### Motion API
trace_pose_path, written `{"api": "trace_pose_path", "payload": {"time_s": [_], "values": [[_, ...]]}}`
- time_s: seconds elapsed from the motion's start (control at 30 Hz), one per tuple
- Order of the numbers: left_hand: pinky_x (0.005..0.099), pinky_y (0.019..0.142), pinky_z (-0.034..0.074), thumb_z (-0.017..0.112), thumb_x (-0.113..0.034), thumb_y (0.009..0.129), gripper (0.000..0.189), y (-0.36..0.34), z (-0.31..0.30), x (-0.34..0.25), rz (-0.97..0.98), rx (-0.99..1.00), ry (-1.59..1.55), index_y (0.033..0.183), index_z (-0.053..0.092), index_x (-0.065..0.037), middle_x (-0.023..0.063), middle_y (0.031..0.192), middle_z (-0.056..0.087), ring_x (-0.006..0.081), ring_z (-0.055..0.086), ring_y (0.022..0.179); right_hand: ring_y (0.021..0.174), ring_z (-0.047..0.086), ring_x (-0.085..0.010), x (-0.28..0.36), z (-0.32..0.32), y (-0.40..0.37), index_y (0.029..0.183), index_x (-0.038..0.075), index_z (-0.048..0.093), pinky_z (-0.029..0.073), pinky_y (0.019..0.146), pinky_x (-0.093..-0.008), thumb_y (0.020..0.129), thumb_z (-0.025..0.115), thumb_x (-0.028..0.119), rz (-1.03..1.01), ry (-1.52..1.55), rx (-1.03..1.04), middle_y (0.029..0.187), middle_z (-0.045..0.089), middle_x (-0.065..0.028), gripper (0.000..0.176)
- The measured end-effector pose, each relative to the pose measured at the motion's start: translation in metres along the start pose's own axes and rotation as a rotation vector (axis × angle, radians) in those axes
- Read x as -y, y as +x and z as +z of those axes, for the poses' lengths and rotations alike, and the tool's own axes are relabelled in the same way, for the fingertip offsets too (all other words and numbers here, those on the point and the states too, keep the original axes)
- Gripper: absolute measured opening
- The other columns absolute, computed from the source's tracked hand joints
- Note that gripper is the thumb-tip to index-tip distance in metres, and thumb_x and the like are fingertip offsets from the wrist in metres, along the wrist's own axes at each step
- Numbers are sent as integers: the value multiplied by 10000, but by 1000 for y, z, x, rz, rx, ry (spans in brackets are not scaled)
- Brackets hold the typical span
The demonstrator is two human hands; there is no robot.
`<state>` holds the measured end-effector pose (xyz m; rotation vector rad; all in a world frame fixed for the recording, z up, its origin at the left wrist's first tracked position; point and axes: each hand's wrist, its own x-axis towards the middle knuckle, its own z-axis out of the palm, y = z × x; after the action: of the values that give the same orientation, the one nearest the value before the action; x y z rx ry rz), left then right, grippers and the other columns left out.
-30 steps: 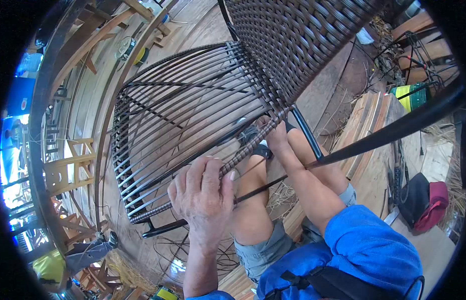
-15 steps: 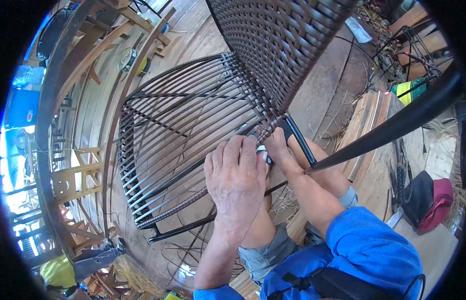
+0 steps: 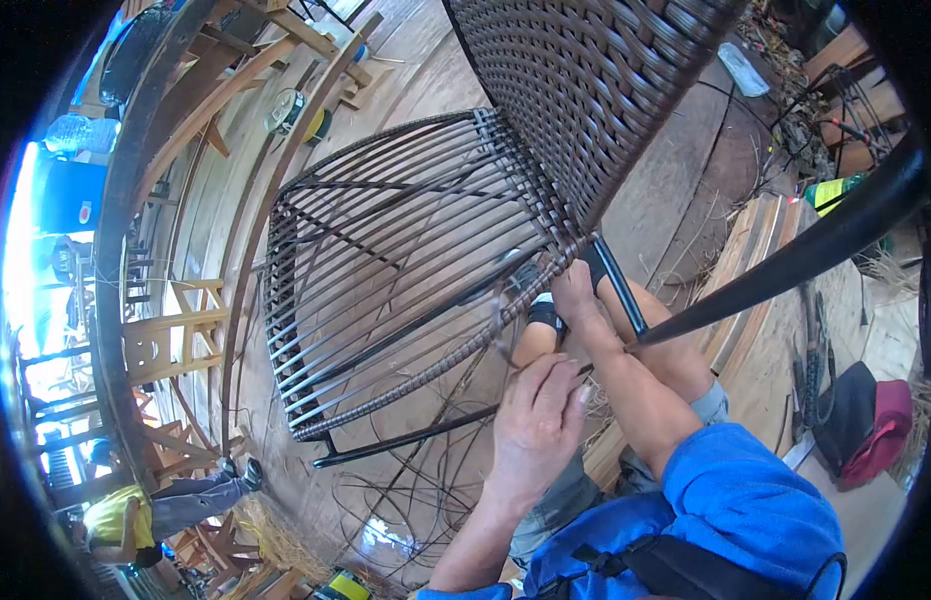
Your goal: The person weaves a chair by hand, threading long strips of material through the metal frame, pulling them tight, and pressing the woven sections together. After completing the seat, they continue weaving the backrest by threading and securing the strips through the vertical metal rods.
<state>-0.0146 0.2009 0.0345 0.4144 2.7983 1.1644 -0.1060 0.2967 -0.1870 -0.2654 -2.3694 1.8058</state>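
A chair has a dark brown woven backrest point(image 3: 595, 95) and a seat of spaced parallel strands point(image 3: 415, 240) on a black frame. Its seat rail point(image 3: 415, 383) is wrapped in brown strand. My left hand point(image 3: 535, 430) is below this rail, fingers curled together round a loose brown weaving strand point(image 3: 501, 325) that runs up to the rail. At the corner where seat meets backrest, my right hand point(image 3: 575, 290) is closed against the rail's underside. Its fingertips are hidden, so what it grips does not show.
Loose dark strands point(image 3: 415, 500) lie tangled on the floor below the seat. A black curved chair part point(image 3: 785, 255) crosses at right, near stacked wooden boards point(image 3: 750, 270). A dark and maroon cap point(image 3: 865, 425) lies at right. Someone in a yellow top point(image 3: 120, 520) is at lower left.
My left hand has moved down and right, away from the rail, drawing the strand out. My right hand stays at the seat corner. The view has shifted slightly.
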Motion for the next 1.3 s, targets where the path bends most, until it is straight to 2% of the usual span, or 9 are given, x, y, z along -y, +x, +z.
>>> {"api": "trace_pose_path", "payload": {"time_s": [0.23, 0.4, 0.53, 0.8, 0.93, 1.03, 1.13, 1.23, 1.3], "values": [[422, 893, 408, 667, -106, 722, 351, 25, -3, -27, 256, -29, 167, 1044, 557, -18, 128, 1104, 519, 312, 486, 1070, 689, 548, -390, -3, 4, -1, 758, -7, 560, 419, 649, -433, 941, 216, 545, -4, -5, 14, 690, 565, -197, 676], [414, 860, 399, 660, -148, 735, 421, 46, -15, -16, 246, -171, 467, 1111, 515, -25, 123, 1065, 532, 306, 494, 1046, 687, 553, -378, -3, 2, -1, 752, -7, 560, 422, 655, -426, 940, 220, 548, -12, -14, 22, 688, 568, -189, 677], [414, 840, 406, 645, -155, 764, 381, 68, -27, -6, 80, -144, 473, 1106, 532, -31, 125, 1009, 573, 309, 530, 952, 686, 556, -369, -4, 4, 2, 747, -7, 560, 425, 660, -420, 939, 224, 550, -22, -8, 20, 687, 570, -182, 678], [413, 874, 400, 626, -166, 811, 306, 40, -70, 10, -113, -156, 472, 1082, 579, -32, 137, 1043, 595, 307, 540, 994, 681, 552, -361, 7, -8, -10, 746, -11, 555, 428, 664, -419, 955, 240, 492, 97, 74, 74, 688, 569, -174, 629], [407, 891, 391, 544, -53, 834, 251, 35, -81, 12, -59, -126, 420, 1083, 575, -43, 136, 1074, 580, 307, 535, 1018, 659, 542, -345, 11, -5, -20, 733, -15, 540, 418, 644, -420, 966, 264, 447, 119, 95, 54, 673, 557, -166, 586], [416, 882, 383, 552, -18, 757, 364, 37, -81, 23, 1, -110, 409, 1116, 551, -78, 108, 1094, 553, 293, 515, 1020, 622, 521, -335, 25, -9, -36, 733, -11, 533, 405, 624, -417, 968, 291, 436, 38, 11, 56, 648, 542, -163, 560], [418, 873, 387, 558, 1, 728, 389, 43, -78, 20, 26, -98, 429, 1109, 553, -79, 106, 1072, 553, 293, 519, 998, 538, 499, -243, 35, -16, -57, 732, 13, 532, 381, 541, -372, 967, 310, 450, 105, 97, 29, 591, 510, -107, 543], [412, 876, 380, 598, -44, 719, 388, 46, -64, 15, 170, -131, 494, 1103, 553, -85, 88, 1064, 538, 272, 502, 1003, 494, 450, -139, 57, -32, -81, 716, 40, 527, 345, 475, -318, 968, 326, 435, 562, 280, 135, 579, 482, -34, 510], [407, 883, 371, 631, -89, 708, 396, 49, -52, 6, 225, -71, 491, 1096, 554, -88, 69, 1067, 525, 256, 484, 1010, 495, 413, -92, 86, -52, -103, 692, 51, 517, 320, 457, -285, 969, 334, 432, 688, 440, 202, 589, 467, -6, 505]]}}
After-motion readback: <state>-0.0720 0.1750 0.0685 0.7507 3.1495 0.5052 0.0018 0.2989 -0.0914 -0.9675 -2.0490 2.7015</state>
